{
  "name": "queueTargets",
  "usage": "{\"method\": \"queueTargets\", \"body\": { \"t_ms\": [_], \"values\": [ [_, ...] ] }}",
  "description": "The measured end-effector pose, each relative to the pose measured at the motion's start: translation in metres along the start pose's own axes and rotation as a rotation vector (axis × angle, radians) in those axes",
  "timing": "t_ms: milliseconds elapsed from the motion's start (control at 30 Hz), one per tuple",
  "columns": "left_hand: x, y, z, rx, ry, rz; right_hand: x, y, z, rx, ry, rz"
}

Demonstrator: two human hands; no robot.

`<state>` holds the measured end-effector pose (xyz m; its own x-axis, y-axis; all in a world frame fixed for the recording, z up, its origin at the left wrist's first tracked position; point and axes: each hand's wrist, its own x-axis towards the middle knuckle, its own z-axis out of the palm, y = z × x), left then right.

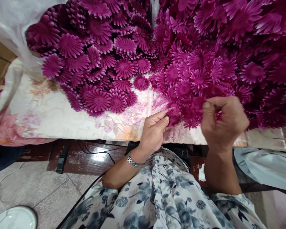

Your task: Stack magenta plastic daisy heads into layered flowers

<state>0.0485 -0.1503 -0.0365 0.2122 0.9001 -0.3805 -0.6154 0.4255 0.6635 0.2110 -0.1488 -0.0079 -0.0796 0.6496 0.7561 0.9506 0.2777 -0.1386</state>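
Observation:
My left hand is closed in a pinch, thumb and fingers gripping a magenta artificial flower with narrow, pale-edged petals. To its right, my right hand is raised with thumb and forefinger pressed together. Blurred magenta lies right by those fingertips, and I cannot tell whether they hold a petal piece or only pass in front of the heap. Behind both hands spreads a loose heap of magenta flower pieces. Farther left, more flower pieces lie in overlapping stacks.
A cream floral cloth, dusted with magenta specks, covers the table. Clear plastic stands at the upper left. Below the table edge are a dark red wooden surface with a black cable, and a white round object on the floor.

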Motion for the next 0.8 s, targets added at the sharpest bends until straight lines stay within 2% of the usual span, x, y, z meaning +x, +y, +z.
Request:
{"method": "queueTargets", "body": {
  "t_ms": [67,167,267,333,400,500,667,800],
  "values": [
    [-0.001,0.002,0.000,-0.024,-0.044,-0.030,0.010,0.021,-0.006,-0.098,0.074,-0.008],
    [-0.001,0.003,0.000,-0.054,-0.093,-0.077,0.017,0.034,-0.012,-0.165,0.055,0.002],
    [0.000,0.001,0.000,-0.078,-0.053,-0.082,0.009,0.014,-0.007,-0.036,-0.056,-0.036],
    [0.001,0.001,0.001,-0.075,0.002,-0.068,-0.001,-0.007,0.001,0.170,-0.240,-0.089],
    [0.000,0.001,0.002,-0.033,0.022,-0.075,-0.011,-0.023,0.008,0.302,-0.347,-0.091],
    [-0.003,0.001,0.002,0.039,-0.034,-0.058,-0.017,-0.030,0.013,0.383,-0.363,-0.013],
    [-0.005,-0.007,-0.005,0.141,-0.130,0.063,-0.017,-0.027,0.006,0.483,-0.404,0.172],
    [-0.002,-0.014,-0.011,0.220,-0.170,0.164,-0.016,-0.033,0.002,0.467,-0.406,0.139]
  ]
}}
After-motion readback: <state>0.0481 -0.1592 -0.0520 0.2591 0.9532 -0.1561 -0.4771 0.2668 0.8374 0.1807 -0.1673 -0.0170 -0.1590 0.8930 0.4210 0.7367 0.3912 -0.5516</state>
